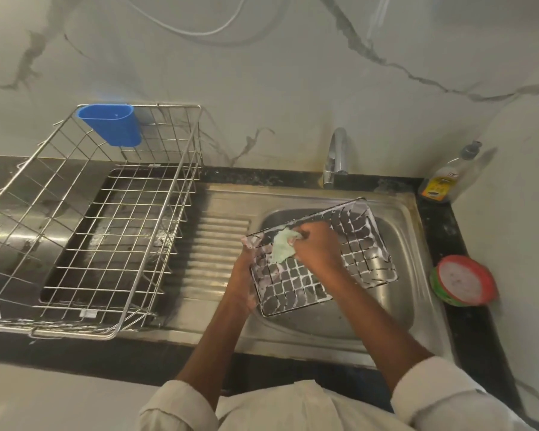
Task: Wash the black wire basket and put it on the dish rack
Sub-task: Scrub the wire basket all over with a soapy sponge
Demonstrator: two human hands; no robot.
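The black wire basket [360, 244] is held tilted over the steel sink bowl [399, 306], its wires white with soap foam. My left hand [241, 284] grips its near left edge from outside. My right hand [319, 247] presses a pale green scrub cloth [282, 248] against the inside of the basket near its left end. The steel dish rack [87, 231] stands on the left of the counter, with no dishes in it.
A blue plastic cup holder [112, 124] hangs on the rack's back wall. The tap [336, 157] rises behind the sink. A soap bottle [448, 178] stands in the right corner. A round red and green dish soap tub [464, 281] sits right of the sink.
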